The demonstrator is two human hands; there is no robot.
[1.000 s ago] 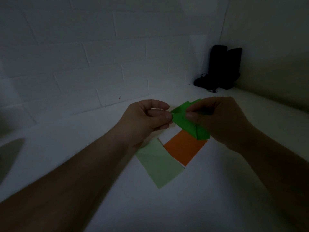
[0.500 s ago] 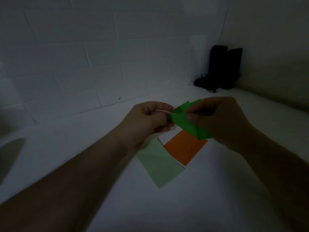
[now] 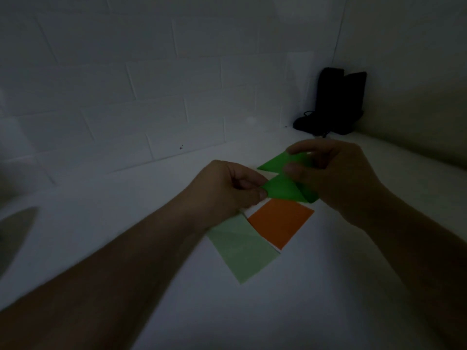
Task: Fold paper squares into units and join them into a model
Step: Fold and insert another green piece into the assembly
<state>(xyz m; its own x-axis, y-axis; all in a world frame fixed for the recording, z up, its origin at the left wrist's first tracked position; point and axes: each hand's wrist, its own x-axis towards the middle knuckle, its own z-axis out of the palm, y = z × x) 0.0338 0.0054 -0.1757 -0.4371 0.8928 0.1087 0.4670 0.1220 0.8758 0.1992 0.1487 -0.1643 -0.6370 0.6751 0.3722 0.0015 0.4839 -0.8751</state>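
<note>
Green paper unit [image 3: 283, 189], tip pointing left

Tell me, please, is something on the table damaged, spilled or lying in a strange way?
Nothing stands out. Both hands pinch the bright green paper above the table. The orange square and the pale green square lie flat, touching or slightly overlapping, with no visible tear. The scene is dim.

Counting the papers and hands

Two hands, left [image 3: 225, 188] and right [image 3: 336, 178]. One dark green folded paper [image 3: 285, 189], one light green paper [image 3: 242, 248], one orange paper [image 3: 278, 223], one black thing [image 3: 336, 102].
</note>
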